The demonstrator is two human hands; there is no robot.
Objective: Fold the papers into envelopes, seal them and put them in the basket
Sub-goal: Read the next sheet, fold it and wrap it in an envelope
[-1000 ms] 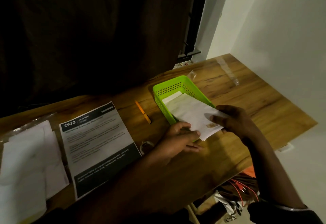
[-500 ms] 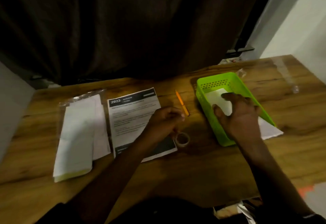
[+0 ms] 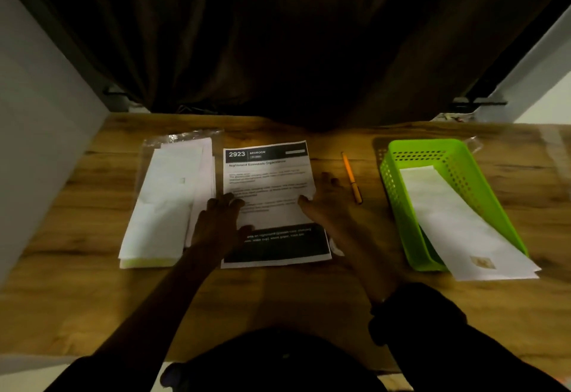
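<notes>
1. Sheet (image 3: 268, 187): a printed page with a dark header and dark footer, lying flat on the table (image 3: 278, 296) at the centre of the view; it serves as the landmark for all places below. Judged to be the next paper for folding.
2. Left hand (image 3: 219, 221): rests on the sheet's left edge, fingers spread and flat, clasping nothing; likely steadying the page.
3. Right hand (image 3: 327, 206): lies at the sheet's right edge, fingers extended and loosely apart, touching the paper where the edge curls slightly; nothing is gripped. The paired placement suggests squaring the page before a first fold.
4. Envelopes (image 3: 167, 203): a pale stack, partly in a clear wrapper, just left of the sheet, within reach of the left hand.
5. Pencil (image 3: 351, 177): orange, just right of the sheet, beyond the right hand.
6. Basket (image 3: 401, 206): green and perforated, well right of the sheet. One envelope (image 3: 457, 221) lies in it, its near end overhanging the rim, so that part of the task appears done.
</notes>
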